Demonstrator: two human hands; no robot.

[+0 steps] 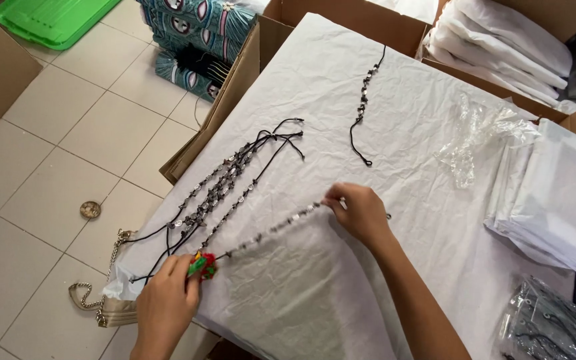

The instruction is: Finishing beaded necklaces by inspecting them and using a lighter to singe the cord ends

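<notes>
My left hand [165,303] pinches one end of a black cord necklace [271,230] with silvery beads, beside a small red and green tassel [203,264]. My right hand [359,212] grips the other end, and the necklace is stretched out over the white paper [341,93] covering the surface. Several similar beaded necklaces [225,180] lie in a bunch just left of it. One more necklace [364,100] lies alone farther up the paper.
A crumpled clear plastic bag [478,133] and a stack of white packets [561,200] lie at the right. Open cardboard boxes [235,87] hold folded white items [501,47] and patterned fabric [195,40]. A chain-strap bag [105,303], a coin-like disc [90,210] and a green tray [55,20] sit on the tiled floor.
</notes>
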